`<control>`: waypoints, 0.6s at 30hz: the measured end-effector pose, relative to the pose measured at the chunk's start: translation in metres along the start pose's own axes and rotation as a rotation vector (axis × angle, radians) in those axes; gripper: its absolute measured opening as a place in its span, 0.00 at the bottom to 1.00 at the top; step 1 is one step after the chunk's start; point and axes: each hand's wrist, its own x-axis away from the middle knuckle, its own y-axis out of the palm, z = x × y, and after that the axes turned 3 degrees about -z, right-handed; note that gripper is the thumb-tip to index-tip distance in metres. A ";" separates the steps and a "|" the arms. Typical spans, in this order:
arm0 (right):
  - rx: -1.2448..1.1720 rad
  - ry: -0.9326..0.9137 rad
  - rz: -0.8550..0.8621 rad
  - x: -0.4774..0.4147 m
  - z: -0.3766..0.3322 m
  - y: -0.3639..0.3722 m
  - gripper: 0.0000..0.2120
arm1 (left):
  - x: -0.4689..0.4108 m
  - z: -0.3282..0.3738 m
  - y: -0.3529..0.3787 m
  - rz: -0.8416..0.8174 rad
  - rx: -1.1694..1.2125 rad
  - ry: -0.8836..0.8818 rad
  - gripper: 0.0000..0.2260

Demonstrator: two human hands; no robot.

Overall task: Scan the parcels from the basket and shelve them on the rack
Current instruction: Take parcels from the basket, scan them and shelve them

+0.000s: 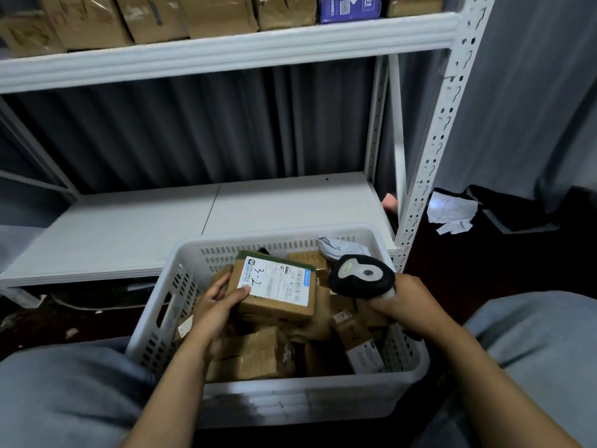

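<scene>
My left hand [216, 305] grips a small brown cardboard parcel [284, 305] by its left edge, thumb on its white label marked "3-2". The parcel is held tilted just above the white slatted basket [168, 305], which holds several more brown parcels [255, 354]. To the right, my right hand [403, 302] grips a black handheld scanner [361, 276], whose head points left toward the parcel's label. The white metal rack [226, 53] stands behind the basket, and its lower shelf [161, 221] is bare.
The upper shelf carries several cardboard boxes [155, 17] and a purple box [350, 8]. A perforated rack post [433, 156] rises right of the basket. Crumpled paper [450, 211] lies on the dark floor at the right. My knees in grey trousers [64, 392] flank the basket.
</scene>
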 end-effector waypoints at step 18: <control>-0.916 -0.206 0.317 -0.012 -0.146 -0.107 0.10 | 0.056 0.214 0.108 -0.415 -0.089 0.079 0.33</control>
